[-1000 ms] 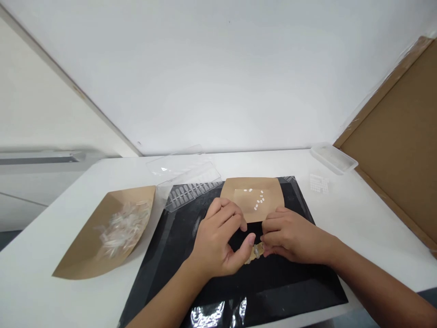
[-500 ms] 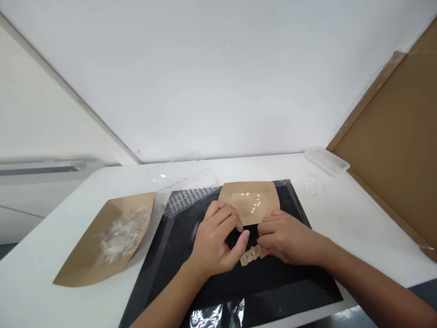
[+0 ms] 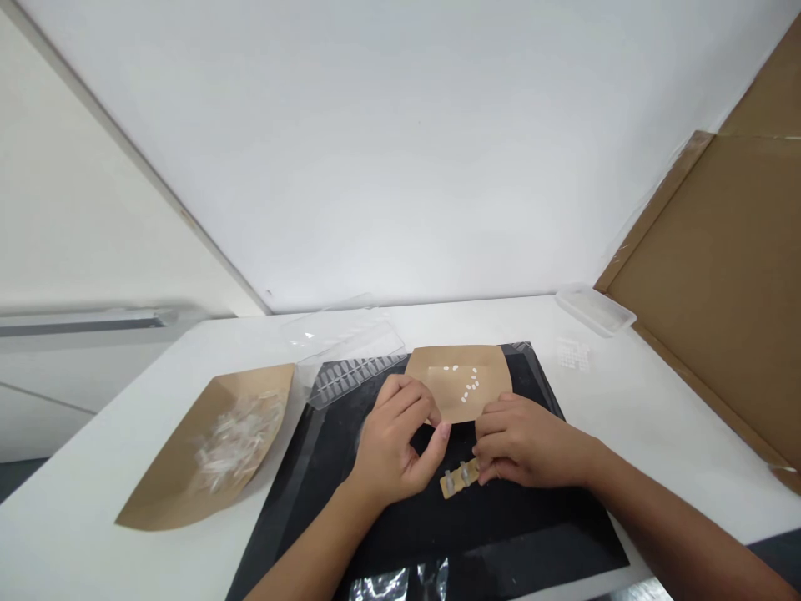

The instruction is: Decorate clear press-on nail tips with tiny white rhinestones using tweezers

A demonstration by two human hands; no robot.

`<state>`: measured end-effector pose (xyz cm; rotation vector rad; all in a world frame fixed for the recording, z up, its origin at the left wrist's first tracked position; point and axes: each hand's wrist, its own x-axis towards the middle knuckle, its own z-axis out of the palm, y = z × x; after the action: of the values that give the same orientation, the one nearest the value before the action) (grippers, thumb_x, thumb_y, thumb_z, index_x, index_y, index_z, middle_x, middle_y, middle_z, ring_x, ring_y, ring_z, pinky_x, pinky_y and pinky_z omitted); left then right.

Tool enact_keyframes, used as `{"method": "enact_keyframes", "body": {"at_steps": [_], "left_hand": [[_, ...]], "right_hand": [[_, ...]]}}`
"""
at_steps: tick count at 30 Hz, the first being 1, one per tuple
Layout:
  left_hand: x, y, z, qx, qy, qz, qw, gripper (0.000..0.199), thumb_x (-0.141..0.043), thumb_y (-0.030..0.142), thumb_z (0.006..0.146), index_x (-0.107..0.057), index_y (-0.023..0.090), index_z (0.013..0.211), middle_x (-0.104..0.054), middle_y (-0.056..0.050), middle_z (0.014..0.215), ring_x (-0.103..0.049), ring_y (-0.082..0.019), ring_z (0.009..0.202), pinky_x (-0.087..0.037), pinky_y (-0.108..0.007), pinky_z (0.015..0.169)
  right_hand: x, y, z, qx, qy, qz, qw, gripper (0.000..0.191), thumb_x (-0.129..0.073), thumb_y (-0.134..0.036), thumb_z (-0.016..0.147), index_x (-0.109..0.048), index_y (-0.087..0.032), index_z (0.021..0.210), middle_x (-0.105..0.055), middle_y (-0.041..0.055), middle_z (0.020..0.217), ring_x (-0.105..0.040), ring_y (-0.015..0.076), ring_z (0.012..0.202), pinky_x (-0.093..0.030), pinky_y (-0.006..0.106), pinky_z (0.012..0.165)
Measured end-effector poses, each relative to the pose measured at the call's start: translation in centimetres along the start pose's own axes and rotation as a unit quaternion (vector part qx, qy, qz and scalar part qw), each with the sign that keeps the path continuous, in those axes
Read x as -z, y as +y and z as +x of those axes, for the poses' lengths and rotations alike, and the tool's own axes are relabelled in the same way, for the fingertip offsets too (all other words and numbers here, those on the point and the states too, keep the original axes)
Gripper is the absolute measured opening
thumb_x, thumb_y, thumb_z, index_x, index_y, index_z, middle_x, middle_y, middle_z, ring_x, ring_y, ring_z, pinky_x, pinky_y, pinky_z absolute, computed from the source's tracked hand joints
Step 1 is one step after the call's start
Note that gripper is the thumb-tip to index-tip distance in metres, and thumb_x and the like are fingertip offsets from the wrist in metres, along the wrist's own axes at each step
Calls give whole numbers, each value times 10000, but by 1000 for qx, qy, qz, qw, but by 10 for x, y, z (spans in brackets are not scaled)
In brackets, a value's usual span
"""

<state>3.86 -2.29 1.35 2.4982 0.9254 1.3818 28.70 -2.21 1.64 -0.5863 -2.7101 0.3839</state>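
Observation:
A short tan strip (image 3: 460, 477) bearing small translucent pieces lies over the black mat (image 3: 501, 522). My right hand (image 3: 522, 442) has its fingers closed on the strip's right end, hiding that part. Left of the strip, my left hand (image 3: 397, 442) is held just above the mat, its fingers curled and thumb tip close to the index fingertip. Whatever may be between those tips is too small to make out. Just beyond both hands sits a brown paper tray (image 3: 431, 356) with several small white ovals (image 3: 474, 384) in it.
A second brown paper tray (image 3: 163, 467) at left holds a pile of clear plastic pieces (image 3: 234, 438). A clear sheet of nail-shaped pieces (image 3: 350, 377) lies at the mat's back left. A translucent box (image 3: 594, 310) stands back right, near a cardboard panel (image 3: 719, 275).
The camera view has tilted slightly, so the scene sits a little lower. My left thumb and index finger are closer together; my right hand stays on the strip.

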Motion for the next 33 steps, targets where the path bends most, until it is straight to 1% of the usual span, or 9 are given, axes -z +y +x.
{"method": "enact_keyframes", "body": {"at_steps": [5, 8, 10, 13, 17, 20, 23, 28, 33], "left_hand": [[3, 1, 1, -2, -1, 3, 1000, 88, -594, 139, 907, -574, 191, 838, -595, -63, 823, -515, -232, 856, -446, -411, 787], [2, 1, 1, -5, -1, 3, 1000, 85, -597, 138, 907, -576, 190, 843, -598, -63, 824, -517, -231, 850, -452, -414, 788], [1, 2, 0, -5, 1, 5, 1000, 103, -611, 128, 907, -573, 191, 834, -600, -59, 817, -519, -227, 847, -457, -412, 793], [-2, 1, 0, 2, 10, 20, 1000, 164, -627, 90, 917, -558, 193, 810, -609, -50, 803, -522, -216, 842, -464, -395, 799], [-4, -3, 0, 11, 18, 54, 998, 209, -577, 64, 969, -554, 195, 808, -623, -40, 779, -531, -207, 827, -471, -376, 800], [-5, -5, -1, 26, 21, 75, 997, 232, -554, 86, 1006, -572, 196, 803, -639, -33, 760, -549, -205, 838, -481, -349, 789], [-4, -7, -2, 43, 27, 82, 995, 230, -560, 109, 1028, -621, 199, 826, -664, -15, 732, -570, -195, 838, -497, -320, 787], [-6, -11, -4, 80, 59, 101, 990, 251, -486, 127, 1068, -707, 194, 1166, -752, -21, 805, -623, -212, 894, -540, -350, 884], [-10, -14, -7, 118, 55, 106, 986, 468, -437, 132, 1071, -488, 193, 1532, -773, -37, 907, -615, -242, 960, -535, -392, 925]], "right_hand": [[18, 8, -6, -9, 109, 67, 992, 199, -770, -414, 959, -704, -231, 917, -759, 13, 1001, -696, 162, 947, -465, 318, 854], [27, 25, -15, -86, 187, -16, 978, 196, -760, -426, 966, -693, -242, 949, -759, 11, 940, -693, 185, 909, -435, 345, 842], [29, 43, -22, -170, 225, -106, 954, 196, -694, -424, 1009, -683, -235, 960, -760, 23, 933, -689, 202, 884, -400, 361, 830], [26, 72, -33, -288, 210, -195, 914, 221, -655, -404, 1019, -672, -234, 1158, -765, 59, 1042, -685, 258, 985, -393, 389, 871], [13, 102, -46, -367, 177, -250, 878, 364, -618, -371, 1005, -606, -190, 1320, -718, 140, 1264, -638, 324, 1169, -409, 424, 936], [3, 114, -52, -397, 138, -254, 871, 456, -615, -402, 998, -561, -187, 1396, -694, 158, 1325, -617, 339, 1215, -427, 444, 964], [-1, 120, -55, -415, 121, -245, 868, 430, -598, -418, 1012, -577, -201, 1382, -703, 147, 1310, -630, 327, 1195, -446, 438, 960], [3, 123, -57, -412, 134, -208, 877, 286, -647, -346, 994, -660, -221, 1251, -736, 103, 1226, -656, 285, 1163, -473, 402, 956], [4, 120, -55, -406, 147, -191, 881, 214, -676, -266, 972, -684, -230, 1183, -768, 65, 1117, -693, 254, 1079, -497, 366, 892]]}}
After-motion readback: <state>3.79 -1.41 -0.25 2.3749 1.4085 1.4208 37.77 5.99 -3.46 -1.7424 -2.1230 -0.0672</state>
